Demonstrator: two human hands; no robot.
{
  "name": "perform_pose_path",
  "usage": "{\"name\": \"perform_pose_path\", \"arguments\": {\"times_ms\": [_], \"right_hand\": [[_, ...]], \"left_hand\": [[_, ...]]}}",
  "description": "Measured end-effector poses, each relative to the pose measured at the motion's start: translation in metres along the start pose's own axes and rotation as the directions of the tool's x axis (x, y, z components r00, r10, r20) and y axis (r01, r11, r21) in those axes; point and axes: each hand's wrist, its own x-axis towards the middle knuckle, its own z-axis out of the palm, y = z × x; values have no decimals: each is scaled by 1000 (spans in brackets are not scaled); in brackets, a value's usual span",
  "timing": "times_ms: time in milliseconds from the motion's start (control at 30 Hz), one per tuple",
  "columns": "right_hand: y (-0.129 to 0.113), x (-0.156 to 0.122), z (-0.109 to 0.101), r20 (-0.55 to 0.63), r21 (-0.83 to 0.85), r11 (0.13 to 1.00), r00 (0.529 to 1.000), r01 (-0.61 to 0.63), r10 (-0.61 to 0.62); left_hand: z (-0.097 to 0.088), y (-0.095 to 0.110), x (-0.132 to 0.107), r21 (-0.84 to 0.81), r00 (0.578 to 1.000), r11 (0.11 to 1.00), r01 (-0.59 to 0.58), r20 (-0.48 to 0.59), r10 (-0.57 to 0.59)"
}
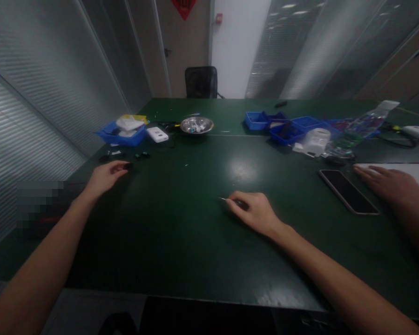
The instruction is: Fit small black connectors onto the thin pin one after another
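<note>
On the left side of the green table, my left hand [106, 177] pinches a small dark piece [128, 166] whose kind I cannot make out. My right hand [253, 210] is closed on a slim, dark-handled tool like a screwdriver [222, 198]; its thin metal tip points left, and the fingers cover most of the handle. Just beyond my left hand lie small dark parts [142, 155]. The two hands are well apart, with bare green tabletop [174, 204] between them.
A blue tray [125, 136], a white device [157, 134] and a metal bowl [196, 125] with small parts stand farther back. Blue bins [256, 121], a plastic bottle [363, 125] and a phone [349, 191] are to the right. Another person's hand [387, 184] rests at far right.
</note>
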Motion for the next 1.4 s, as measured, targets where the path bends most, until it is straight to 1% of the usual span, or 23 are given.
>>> {"name": "perform_pose_path", "arguments": {"times_ms": [100,133,233,300,433,500,567,633,700,800,867,933,1000,1133,1233,1400], "right_hand": [[0,0,-1,3,-1,1000,1000,-9,9],[0,0,-1,9,2,1000,1000,-13,13],[1,-1,0,5,5,1000,1000,-14,14],[1,-1,0,-6,-3,1000,1000,-14,14],[2,0,0,-6,-16,1000,1000,-21,21],[1,0,0,0,-14,1000,1000,-25,25],[0,0,-1,6,-9,1000,1000,-26,26],[-2,0,-2,9,-7,1000,1000,-21,22],[-3,0,-3,12,-7,1000,1000,-19,19],[-3,1,-3,17,-10,1000,1000,-19,19],[-4,0,-3,10,-16,1000,1000,-17,17],[-4,0,-3,7,-18,1000,1000,-18,18],[-3,0,-3,13,-12,1000,1000,-19,19],[-2,-1,-3,22,-2,1000,1000,-19,19],[-2,-1,-3,30,-10,1000,999,-21,21],[-3,-1,-3,20,-12,1000,999,-25,25]], "left_hand": [[-4,-9,-3,-63,999,998,2,34,0],[-5,-11,-4,-59,1000,998,8,30,-6],[-9,-10,-5,66,999,997,47,-17,-46],[-11,-9,-6,153,998,987,54,-25,-51],[-14,-5,-7,201,994,973,110,-19,-108],[-15,-2,-9,179,989,974,140,-62,-131],[-13,3,-10,100,980,983,151,-148,-135],[-10,9,-11,-18,966,991,136,-222,-137],[-6,16,-10,-113,963,990,87,-245,-113],[-1,22,-8,-169,967,986,-7,-253,-37],[1,23,-7,-127,964,992,-21,-264,-13],[3,23,-8,-56,961,998,14,-276,-29],[5,24,-8,-26,962,998,56,-266,-61],[13,29,-5,-79,960,989,125,-244,-140],[18,31,-3,-109,955,983,147,-245,-170],[17,30,-4,-133,958,976,172,-207,-197]]}}
